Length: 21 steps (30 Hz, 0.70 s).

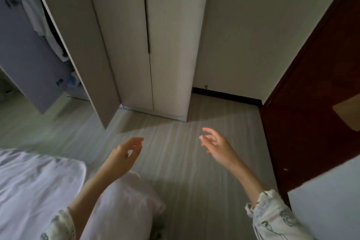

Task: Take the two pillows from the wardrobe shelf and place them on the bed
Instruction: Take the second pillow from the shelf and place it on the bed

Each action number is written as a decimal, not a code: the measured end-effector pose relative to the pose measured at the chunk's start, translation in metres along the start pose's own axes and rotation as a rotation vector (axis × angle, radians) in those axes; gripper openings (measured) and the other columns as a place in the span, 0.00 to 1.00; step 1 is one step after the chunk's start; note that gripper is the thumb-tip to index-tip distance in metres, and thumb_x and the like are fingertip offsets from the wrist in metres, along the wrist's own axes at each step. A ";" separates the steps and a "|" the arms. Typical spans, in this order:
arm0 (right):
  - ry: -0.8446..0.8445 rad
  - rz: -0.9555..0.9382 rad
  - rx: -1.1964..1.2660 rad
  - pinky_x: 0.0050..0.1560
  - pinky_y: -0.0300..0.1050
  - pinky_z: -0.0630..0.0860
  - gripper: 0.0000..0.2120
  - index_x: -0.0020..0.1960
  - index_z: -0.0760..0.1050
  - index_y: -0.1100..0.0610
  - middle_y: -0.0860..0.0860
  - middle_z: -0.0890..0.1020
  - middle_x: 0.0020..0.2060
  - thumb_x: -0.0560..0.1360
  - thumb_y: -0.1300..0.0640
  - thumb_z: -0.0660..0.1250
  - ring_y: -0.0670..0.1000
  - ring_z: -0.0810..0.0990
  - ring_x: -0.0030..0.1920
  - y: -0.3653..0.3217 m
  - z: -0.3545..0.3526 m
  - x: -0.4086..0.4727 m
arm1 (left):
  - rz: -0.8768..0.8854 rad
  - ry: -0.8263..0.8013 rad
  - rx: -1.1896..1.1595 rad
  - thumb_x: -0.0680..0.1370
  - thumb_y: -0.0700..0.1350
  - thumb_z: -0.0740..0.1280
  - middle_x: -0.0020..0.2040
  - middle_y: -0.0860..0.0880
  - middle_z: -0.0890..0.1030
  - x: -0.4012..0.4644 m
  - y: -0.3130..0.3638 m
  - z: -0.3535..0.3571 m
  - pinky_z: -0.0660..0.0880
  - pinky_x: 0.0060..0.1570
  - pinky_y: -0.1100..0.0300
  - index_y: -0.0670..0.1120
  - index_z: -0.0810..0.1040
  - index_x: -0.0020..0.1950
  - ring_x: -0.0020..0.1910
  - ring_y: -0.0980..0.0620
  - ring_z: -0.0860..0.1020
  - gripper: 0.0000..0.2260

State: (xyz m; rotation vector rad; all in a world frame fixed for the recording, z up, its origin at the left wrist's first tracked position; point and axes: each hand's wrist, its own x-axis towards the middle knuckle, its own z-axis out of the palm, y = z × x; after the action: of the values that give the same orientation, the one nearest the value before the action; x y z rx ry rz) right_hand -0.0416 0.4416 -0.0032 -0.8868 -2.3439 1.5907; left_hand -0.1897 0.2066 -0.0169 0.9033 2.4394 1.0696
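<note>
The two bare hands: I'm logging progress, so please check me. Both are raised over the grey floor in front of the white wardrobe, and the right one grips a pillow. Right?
Not quite. The head view shows the right hand holding nothing, fingers loosely spread. The left hand is likewise bare, and both are raised over the grey floor before the white wardrobe.
</note>
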 end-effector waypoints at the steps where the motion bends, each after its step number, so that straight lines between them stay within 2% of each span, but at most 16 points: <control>1: -0.013 -0.013 0.002 0.55 0.46 0.72 0.17 0.66 0.69 0.56 0.57 0.80 0.56 0.78 0.55 0.62 0.54 0.79 0.56 -0.004 0.000 0.027 | 0.003 0.032 0.012 0.79 0.42 0.60 0.60 0.45 0.79 0.025 -0.001 -0.005 0.71 0.58 0.59 0.45 0.72 0.65 0.56 0.51 0.77 0.15; 6: -0.082 -0.094 -0.010 0.49 0.41 0.73 0.17 0.65 0.69 0.55 0.52 0.79 0.51 0.78 0.54 0.62 0.50 0.78 0.52 -0.032 0.011 0.165 | -0.028 0.208 0.009 0.78 0.41 0.61 0.58 0.44 0.80 0.150 -0.014 -0.034 0.70 0.55 0.59 0.43 0.74 0.64 0.57 0.47 0.78 0.14; 8: -0.115 -0.108 -0.018 0.47 0.39 0.72 0.17 0.65 0.69 0.58 0.53 0.79 0.50 0.78 0.55 0.62 0.50 0.78 0.51 -0.051 0.017 0.218 | -0.059 0.241 -0.013 0.78 0.41 0.62 0.56 0.45 0.81 0.188 -0.023 -0.045 0.70 0.53 0.60 0.44 0.75 0.62 0.55 0.48 0.79 0.13; 12: -0.189 -0.156 -0.040 0.56 0.50 0.73 0.16 0.64 0.71 0.55 0.53 0.80 0.51 0.77 0.54 0.63 0.53 0.79 0.54 -0.093 0.032 0.310 | -0.155 0.346 -0.060 0.78 0.41 0.62 0.50 0.49 0.79 0.249 -0.040 -0.074 0.70 0.51 0.59 0.45 0.76 0.61 0.53 0.50 0.78 0.12; 15: -0.249 -0.194 -0.009 0.57 0.49 0.74 0.15 0.63 0.71 0.53 0.52 0.80 0.52 0.77 0.53 0.62 0.52 0.79 0.54 -0.118 0.050 0.366 | -0.216 0.377 -0.044 0.78 0.42 0.62 0.52 0.47 0.80 0.285 -0.051 -0.096 0.71 0.53 0.58 0.45 0.75 0.62 0.53 0.50 0.77 0.13; 18: -0.358 -0.206 0.000 0.55 0.46 0.73 0.16 0.65 0.70 0.55 0.52 0.80 0.53 0.78 0.54 0.62 0.51 0.79 0.53 -0.137 0.080 0.415 | -0.269 0.411 -0.031 0.79 0.41 0.61 0.55 0.44 0.81 0.310 -0.064 -0.118 0.72 0.56 0.56 0.43 0.75 0.63 0.55 0.47 0.78 0.13; 21: -0.477 -0.220 0.001 0.55 0.47 0.73 0.16 0.65 0.70 0.55 0.53 0.80 0.52 0.78 0.55 0.61 0.51 0.79 0.52 -0.154 0.121 0.458 | -0.350 0.477 -0.028 0.79 0.40 0.61 0.56 0.44 0.80 0.327 -0.084 -0.141 0.71 0.55 0.58 0.43 0.74 0.63 0.55 0.49 0.77 0.13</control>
State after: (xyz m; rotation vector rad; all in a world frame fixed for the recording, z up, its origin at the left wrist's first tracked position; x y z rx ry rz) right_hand -0.5242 0.5641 0.0011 -0.2462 -2.6249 1.8640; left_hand -0.5423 0.3046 0.0003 0.2017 2.8034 1.2900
